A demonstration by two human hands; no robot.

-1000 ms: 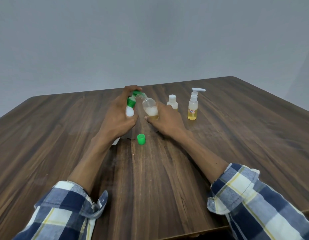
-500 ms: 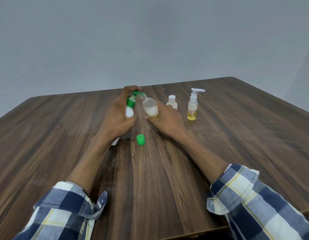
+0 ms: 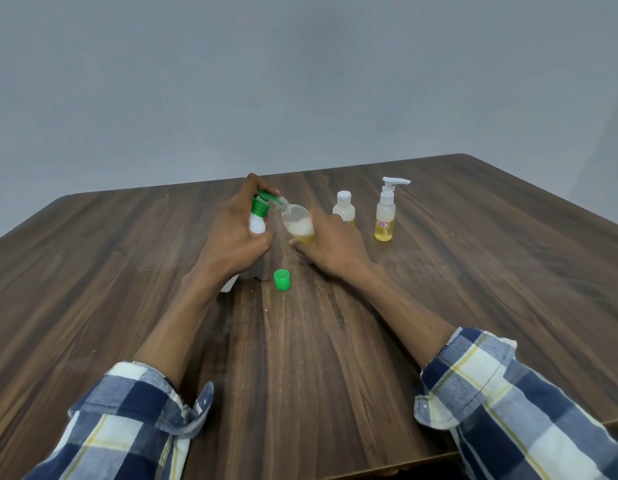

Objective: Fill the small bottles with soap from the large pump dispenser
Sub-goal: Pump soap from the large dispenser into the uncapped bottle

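Observation:
My left hand [image 3: 235, 233] grips the large white dispenser [image 3: 257, 225], with fingers on top of its green pump head [image 3: 262, 200]. The dispenser's lower body is mostly hidden behind the hand. My right hand [image 3: 330, 240] holds a small clear bottle [image 3: 298, 225] tilted with its open mouth at the green nozzle. Yellowish soap with foam lies in the bottle's lower part. A loose green cap [image 3: 282, 280] lies on the table [image 3: 127, 271] in front of both hands.
To the right stand a small capped white bottle [image 3: 344, 209] and a small white pump bottle [image 3: 385, 213] holding yellow liquid with a red-edged label. The wooden table's far edge meets a grey wall. My plaid sleeves frame the near edge.
Hardly anything differs; both hands stay on the dispenser and the tilted bottle, and the view has shifted only slightly.

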